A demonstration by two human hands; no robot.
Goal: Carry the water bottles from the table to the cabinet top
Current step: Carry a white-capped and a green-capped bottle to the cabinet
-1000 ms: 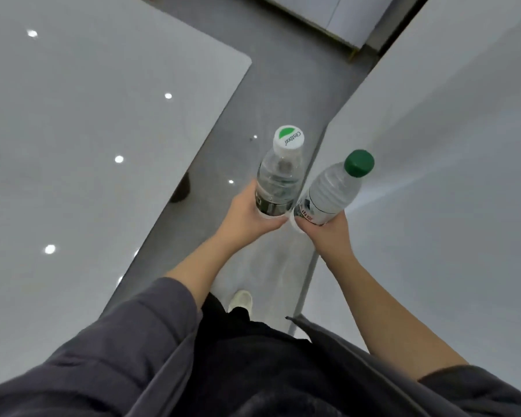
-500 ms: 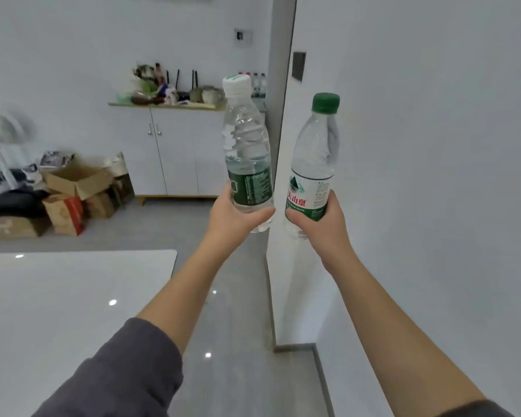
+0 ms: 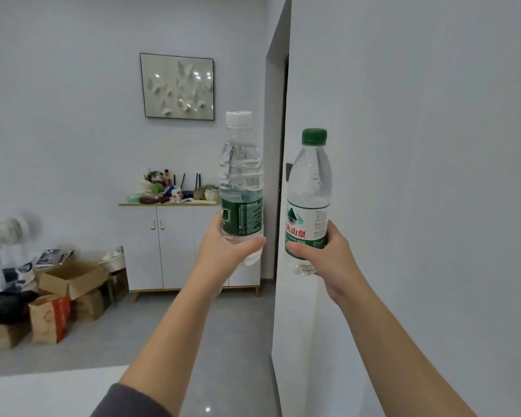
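While both arms reach forward at chest height, each hand carries one bottle upright in the air.

Left hand [image 3: 223, 251]: fingers clenched around the lower part of a clear plastic water bottle with a white cap and dark green label [image 3: 242, 188]; the thumb lies across the front just below the label, and the bottle's body and cap rise above the fingers.

Right hand [image 3: 328, 257]: fingers wrapped around the lower part of a clear plastic water bottle with a green cap and white-and-green label [image 3: 310, 191]; the bottle's base shows just under the fingers, its neck and cap well above them.

Bottles: near each other, apart, neither touching the other.

Cabinet: a white two-door cabinet with a cluttered top [image 3: 175, 242] stands well beyond the left fingers against the far wall; the white-capped bottle overlaps its right end in the view.

Table: a white glossy table [image 3: 42, 392] lies below the left forearm, well under the fingers.

Wall: a white wall corner [image 3: 403, 145] stands close behind the right fingers.

Floor: brown cardboard boxes [image 3: 69, 281] sit left of the cabinet.
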